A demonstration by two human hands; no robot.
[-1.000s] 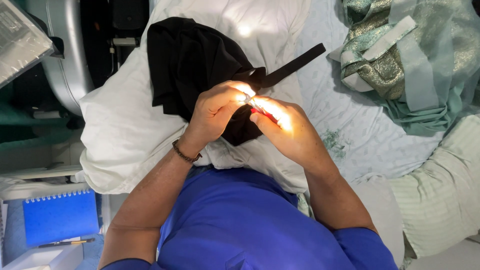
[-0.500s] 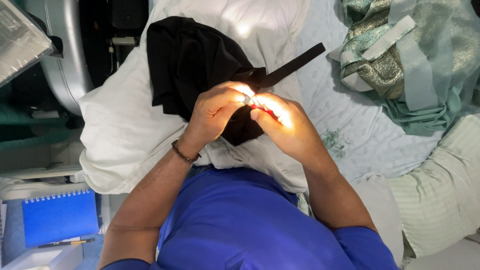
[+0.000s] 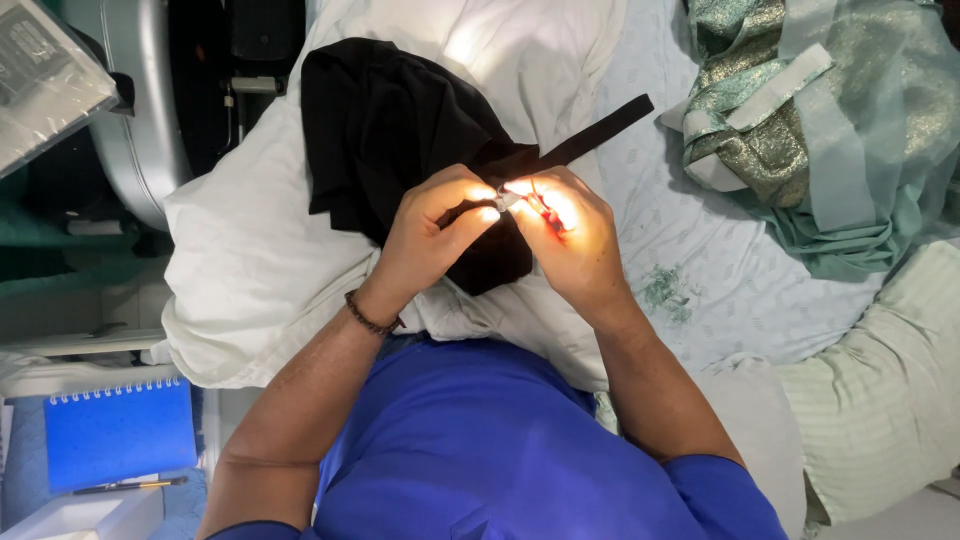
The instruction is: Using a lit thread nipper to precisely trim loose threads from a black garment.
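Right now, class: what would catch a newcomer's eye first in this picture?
The two hands, left hand and right hand, meet at the centre under a bright light, pinching a small tool against a black cloth. That cloth lies on a white pillow. Shiny green fabric is heaped at upper right.

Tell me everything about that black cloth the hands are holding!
The black cloth is dark, soft-looking fabric, bunched in loose folds on a white pillow. A flat black strap sticks out straight toward the upper right. The left hand and right hand pinch its lower edge together under bright light.
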